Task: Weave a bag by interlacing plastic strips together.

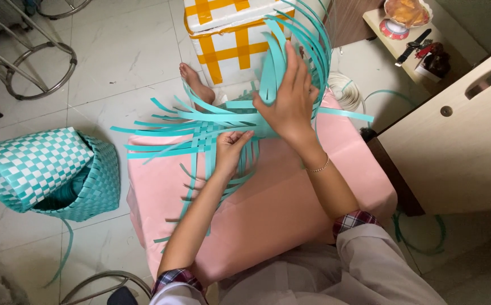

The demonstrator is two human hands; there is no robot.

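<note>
A finished woven teal basket [47, 175] is seen well left of the fingers, a white box with yellow tape [228, 39] just beyond them, a cream cabinet [460, 141] far to their right.

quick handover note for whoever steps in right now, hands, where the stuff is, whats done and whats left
Left hand: pinching the teal strips at the edge of the woven patch, which lies on the pink board.
Right hand: pressed on a bundle of upright strips, bending them.
Nearby: finished teal-and-white basket on the floor at left; coil of strip behind the board.
Done: a small flat woven patch.
Left: most strips hang loose and unwoven; no sides formed.
</note>
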